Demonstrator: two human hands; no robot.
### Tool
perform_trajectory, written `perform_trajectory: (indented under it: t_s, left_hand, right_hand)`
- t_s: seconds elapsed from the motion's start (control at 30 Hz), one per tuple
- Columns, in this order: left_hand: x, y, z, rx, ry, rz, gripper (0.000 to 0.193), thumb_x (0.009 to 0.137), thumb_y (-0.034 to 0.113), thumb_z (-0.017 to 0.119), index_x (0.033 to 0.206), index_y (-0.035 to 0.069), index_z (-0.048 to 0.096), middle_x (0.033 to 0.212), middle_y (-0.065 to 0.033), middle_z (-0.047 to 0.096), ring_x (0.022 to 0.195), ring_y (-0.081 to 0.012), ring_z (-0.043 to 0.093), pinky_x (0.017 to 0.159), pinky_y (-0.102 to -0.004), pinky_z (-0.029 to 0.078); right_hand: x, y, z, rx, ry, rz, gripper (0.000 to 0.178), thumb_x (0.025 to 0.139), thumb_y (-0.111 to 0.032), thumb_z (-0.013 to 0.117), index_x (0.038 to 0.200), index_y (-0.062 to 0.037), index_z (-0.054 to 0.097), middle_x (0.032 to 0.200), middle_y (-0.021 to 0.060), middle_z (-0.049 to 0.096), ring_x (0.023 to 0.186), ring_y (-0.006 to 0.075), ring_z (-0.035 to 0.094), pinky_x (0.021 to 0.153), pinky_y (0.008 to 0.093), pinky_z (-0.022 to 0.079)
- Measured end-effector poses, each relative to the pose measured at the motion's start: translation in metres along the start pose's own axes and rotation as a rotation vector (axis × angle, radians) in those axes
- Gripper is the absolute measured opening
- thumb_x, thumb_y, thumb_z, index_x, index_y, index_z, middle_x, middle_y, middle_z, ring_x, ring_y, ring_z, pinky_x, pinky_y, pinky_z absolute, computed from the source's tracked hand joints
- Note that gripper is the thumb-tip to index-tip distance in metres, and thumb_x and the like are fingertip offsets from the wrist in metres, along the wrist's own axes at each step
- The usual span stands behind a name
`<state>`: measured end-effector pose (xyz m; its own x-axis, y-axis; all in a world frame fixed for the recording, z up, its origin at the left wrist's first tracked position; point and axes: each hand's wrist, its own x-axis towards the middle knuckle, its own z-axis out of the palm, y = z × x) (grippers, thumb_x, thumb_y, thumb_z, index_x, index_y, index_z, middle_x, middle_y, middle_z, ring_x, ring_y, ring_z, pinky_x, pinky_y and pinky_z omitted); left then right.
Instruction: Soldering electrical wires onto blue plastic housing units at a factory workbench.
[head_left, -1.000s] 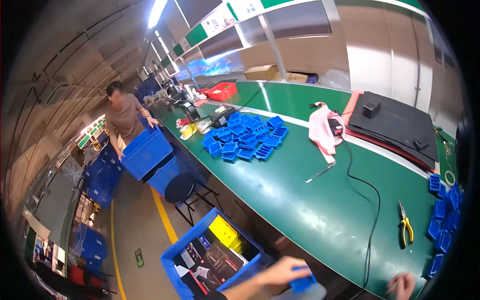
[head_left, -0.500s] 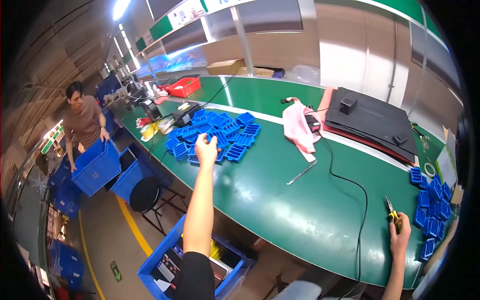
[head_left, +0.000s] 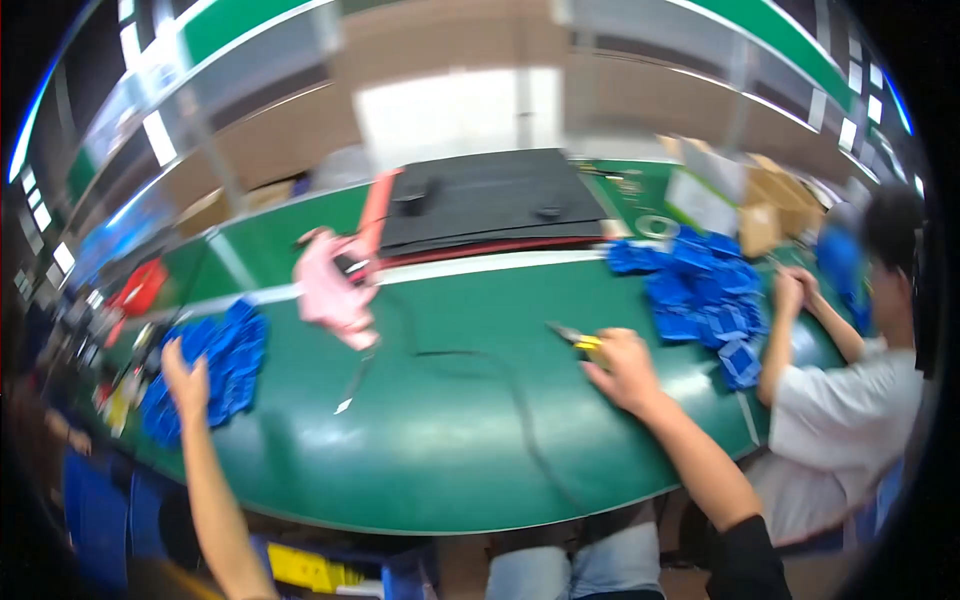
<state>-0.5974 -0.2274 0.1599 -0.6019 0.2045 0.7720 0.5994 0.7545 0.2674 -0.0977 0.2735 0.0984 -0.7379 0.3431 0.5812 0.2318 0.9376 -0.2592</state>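
My left hand [head_left: 186,380] is over the near side of a pile of small blue compartment trays [head_left: 235,345] at the left. Its thumb and fingers stand apart, with nothing visible between them, though motion smears the view. My right hand [head_left: 628,372] is closed around the yellow handles of needle-nose pliers [head_left: 586,343], whose dark jaws point to the far left above the green table [head_left: 440,450]. A second heap of blue trays [head_left: 700,290] lies just beyond my right hand.
A pink cloth [head_left: 335,285] lies left of a black flat sheet stack [head_left: 490,205]. A dark cable [head_left: 520,410] crosses the table. At the right sits a co-worker in a white shirt [head_left: 840,420], hands near cardboard boxes [head_left: 770,205]. A red bin [head_left: 140,288] stands far left.
The view has swung to the right, bringing the co-worker at the right into sight. My right hand has moved left with the pliers, away from the right tray heap. My left hand remains by the left pile.
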Motion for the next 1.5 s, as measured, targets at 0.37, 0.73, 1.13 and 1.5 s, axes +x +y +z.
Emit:
perform_trajectory:
  t_s: [0.37,0.73,1.13,1.5]
  left_hand:
    - [-0.05,0.454,0.0,-0.75,-0.541,0.458,0.034,0.073,0.002,0.067,0.107,0.0,0.062,0.115,-0.0158,0.06,0.108,-0.0277,0.057,0.092,-0.036,0.044]
    - [-0.153,0.688,0.14,-0.738,-0.835,0.661,0.071,0.075,0.035,0.076,0.13,-0.002,0.048,0.132,-0.022,0.049,0.126,-0.0349,0.043,0.106,-0.04,0.034]
    - [-0.12,0.644,0.105,-0.792,-0.754,0.582,0.084,0.063,0.022,0.08,0.136,0.006,0.043,0.117,-0.0186,0.057,0.109,-0.033,0.053,0.094,-0.0408,0.042]
    - [-0.108,0.498,0.016,-1.403,-0.705,0.035,0.095,0.066,0.002,0.075,0.145,0.003,0.021,0.12,-0.0107,0.044,0.11,-0.0207,0.05,0.094,-0.0329,0.044]
  right_hand:
    - [0.013,-0.007,0.015,-0.228,-0.084,0.207,0.031,0.079,-0.032,0.068,0.089,-0.0044,0.061,0.101,0.0116,0.054,0.098,0.0272,0.052,0.074,0.04,0.043]
    - [0.003,0.002,0.036,0.217,0.2,-0.016,0.023,0.084,-0.022,0.05,0.094,-0.0014,0.053,0.097,0.0183,0.05,0.093,0.0359,0.049,0.082,0.0467,0.039]
    - [0.016,-0.004,0.001,0.171,-0.405,0.167,0.03,0.078,-0.024,0.065,0.102,-0.0062,0.065,0.108,0.0145,0.061,0.106,0.0273,0.055,0.085,0.0463,0.043]
    - [0.012,0.0,0.008,0.427,0.178,0.297,0.021,0.074,-0.019,0.071,0.08,0.0002,0.064,0.095,0.0135,0.057,0.091,0.032,0.056,0.076,0.0407,0.048]
